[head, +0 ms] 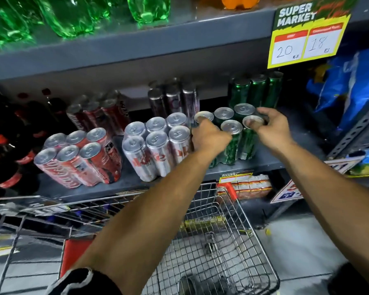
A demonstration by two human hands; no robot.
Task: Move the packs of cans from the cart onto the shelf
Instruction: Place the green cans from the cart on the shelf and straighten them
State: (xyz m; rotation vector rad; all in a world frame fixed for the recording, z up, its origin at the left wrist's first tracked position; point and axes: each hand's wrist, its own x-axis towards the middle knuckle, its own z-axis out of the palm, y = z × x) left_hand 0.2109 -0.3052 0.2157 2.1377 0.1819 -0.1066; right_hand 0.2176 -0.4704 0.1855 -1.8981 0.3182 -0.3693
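A shrink-wrapped pack of green cans [232, 137] stands on the grey middle shelf [124, 184], right of a silver can pack [156, 143] and a red can pack [79, 162]. My left hand [209, 138] grips the green pack's left side, thumb on a can top. My right hand [271, 128] holds its right side, fingers over the can tops. Another green pack [256, 90] stands behind it. The wire cart [222, 252] sits below my arms; its visible part holds no packs.
Dark cola bottles [6, 145] fill the shelf's left end. Green bottles [73, 15] stand on the shelf above, where a yellow price sign [307, 35] hangs. Blue bags [354, 86] are at right. More red and silver packs sit at the shelf's back.
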